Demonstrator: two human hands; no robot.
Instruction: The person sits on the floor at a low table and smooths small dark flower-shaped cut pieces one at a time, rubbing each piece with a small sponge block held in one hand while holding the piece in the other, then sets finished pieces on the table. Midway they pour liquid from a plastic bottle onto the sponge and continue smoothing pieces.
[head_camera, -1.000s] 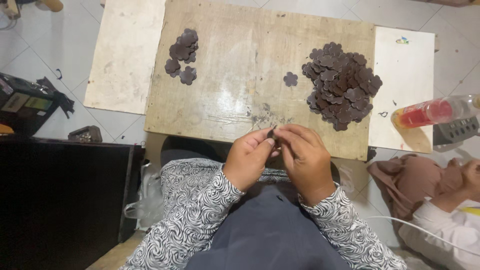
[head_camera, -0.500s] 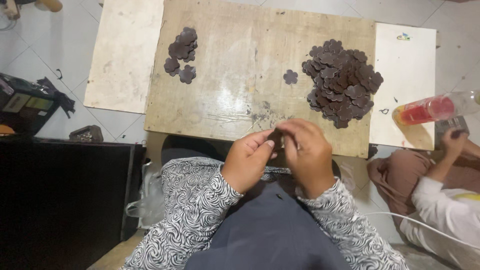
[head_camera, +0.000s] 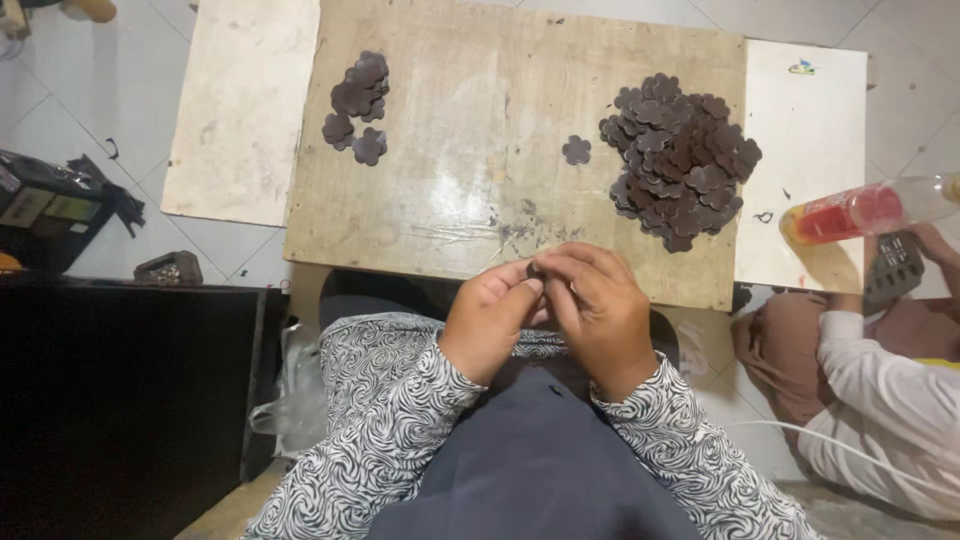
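A small dark piece (head_camera: 535, 270) is pinched between the fingers of the left hand (head_camera: 490, 320) and the right hand (head_camera: 597, 310), pressed together at the desk's (head_camera: 450, 190) near edge. The large pile of dark flower-shaped pieces (head_camera: 680, 160) lies beyond the fingers, nearer the right hand.

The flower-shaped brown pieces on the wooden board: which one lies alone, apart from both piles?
The single flower piece in the middle of the wooden board. It touches no other piece, lying just left of the large pile and far right of the small pile.
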